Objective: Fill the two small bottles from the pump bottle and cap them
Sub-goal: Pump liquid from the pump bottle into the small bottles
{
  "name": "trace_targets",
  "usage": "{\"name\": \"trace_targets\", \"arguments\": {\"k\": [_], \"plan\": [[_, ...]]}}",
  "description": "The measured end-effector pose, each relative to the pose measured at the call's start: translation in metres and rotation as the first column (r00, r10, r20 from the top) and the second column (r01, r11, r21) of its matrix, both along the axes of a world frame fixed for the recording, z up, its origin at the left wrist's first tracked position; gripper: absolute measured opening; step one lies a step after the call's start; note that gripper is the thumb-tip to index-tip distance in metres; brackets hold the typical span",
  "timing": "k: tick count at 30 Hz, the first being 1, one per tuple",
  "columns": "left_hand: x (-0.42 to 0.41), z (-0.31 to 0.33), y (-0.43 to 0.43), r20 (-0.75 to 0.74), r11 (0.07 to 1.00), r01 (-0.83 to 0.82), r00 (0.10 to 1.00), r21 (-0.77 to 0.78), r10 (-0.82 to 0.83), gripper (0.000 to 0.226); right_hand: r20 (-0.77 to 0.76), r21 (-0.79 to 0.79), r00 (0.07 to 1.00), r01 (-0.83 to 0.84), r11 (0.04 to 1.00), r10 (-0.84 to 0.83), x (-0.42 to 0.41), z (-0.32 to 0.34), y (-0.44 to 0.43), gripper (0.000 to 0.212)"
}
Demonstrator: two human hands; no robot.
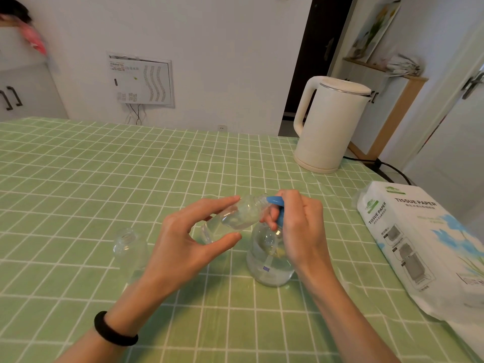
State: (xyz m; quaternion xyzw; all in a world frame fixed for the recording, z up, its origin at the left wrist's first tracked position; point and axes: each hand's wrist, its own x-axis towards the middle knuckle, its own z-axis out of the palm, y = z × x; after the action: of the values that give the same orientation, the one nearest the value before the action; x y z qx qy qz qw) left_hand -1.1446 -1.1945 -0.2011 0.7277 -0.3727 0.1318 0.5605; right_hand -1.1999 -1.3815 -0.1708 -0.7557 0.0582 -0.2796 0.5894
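A clear pump bottle (pixel 269 260) with a blue pump head (pixel 278 205) stands on the green checked tablecloth. My right hand (pixel 298 231) grips the pump head from above. My left hand (pixel 188 239) holds a small clear bottle (pixel 243 213) tilted on its side, pinched between thumb and fingers, with its mouth against the blue spout. There is clear liquid inside this bottle. A second small clear bottle (pixel 129 247) stands upright and uncapped on the cloth to the left. I can see no caps.
A cream electric kettle (pixel 330 124) stands at the back right with its black cord (pixel 390 169) trailing off the table. A white tissue paper pack (pixel 424 247) lies along the right edge. The table (pixel 104 179) stretches out to the left and back.
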Motion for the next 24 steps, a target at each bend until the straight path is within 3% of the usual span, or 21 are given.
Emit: {"name": "trace_targets", "arguments": {"k": [6,16,24], "plan": [[-0.0006,0.0013,-0.0003,-0.008,1.0,-0.007,1.0,-0.005,0.007,0.056,0.018,0.033,1.0,-0.011,0.999,0.01,-0.0003,-0.0005,0.0015,0.065],[-0.0009,0.0017,0.0005,0.008,1.0,-0.003,1.0,0.006,0.003,0.057,-0.009,-0.033,1.0,0.008,0.999,-0.008,0.001,0.001,0.0003,0.05],[0.0001,0.0002,0.0,0.005,1.0,-0.008,1.0,-0.006,0.008,0.057,-0.006,0.019,1.0,0.001,1.0,-0.001,0.0001,0.0012,0.0024,0.063]]}}
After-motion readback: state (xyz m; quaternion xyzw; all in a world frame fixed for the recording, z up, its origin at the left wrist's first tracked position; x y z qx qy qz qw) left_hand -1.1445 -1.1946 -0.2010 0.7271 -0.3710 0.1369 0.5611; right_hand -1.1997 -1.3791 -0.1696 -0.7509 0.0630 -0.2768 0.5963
